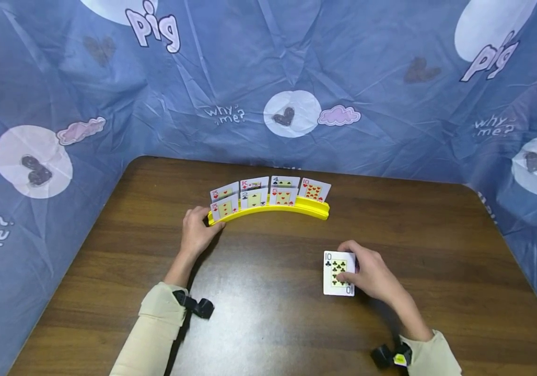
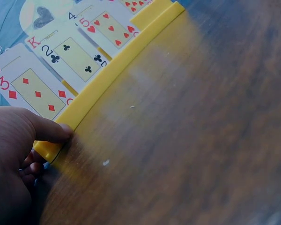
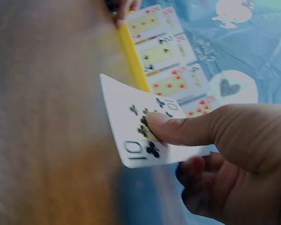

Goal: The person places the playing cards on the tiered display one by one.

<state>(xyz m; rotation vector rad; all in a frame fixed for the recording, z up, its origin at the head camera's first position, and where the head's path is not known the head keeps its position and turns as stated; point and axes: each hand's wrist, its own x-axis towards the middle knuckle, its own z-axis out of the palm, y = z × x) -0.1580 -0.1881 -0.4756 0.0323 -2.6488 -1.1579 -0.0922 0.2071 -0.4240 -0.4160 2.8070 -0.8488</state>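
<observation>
A curved yellow card holder (image 1: pixel 313 208) stands toward the back of the table with two rows of playing cards upright in it. The front row shows a three of diamonds (image 2: pixel 33 89), a two of clubs (image 2: pixel 70 58) and a five of hearts (image 2: pixel 107 28). Behind them are partly hidden cards, among them a king (image 1: pixel 254 183) and a four; a ten of hearts (image 1: pixel 314 189) stands at the right. My left hand (image 1: pixel 197 230) grips the holder's left end, thumb in front. Nearer me, my right hand (image 1: pixel 371 269) pinches a ten of clubs (image 1: pixel 331 284), thumb on its face.
The brown wooden table (image 1: pixel 268 324) has rounded far corners. A blue printed cloth (image 1: pixel 249 62) hangs behind it and along both sides. Each wrist wears a small black camera (image 1: pixel 202 308).
</observation>
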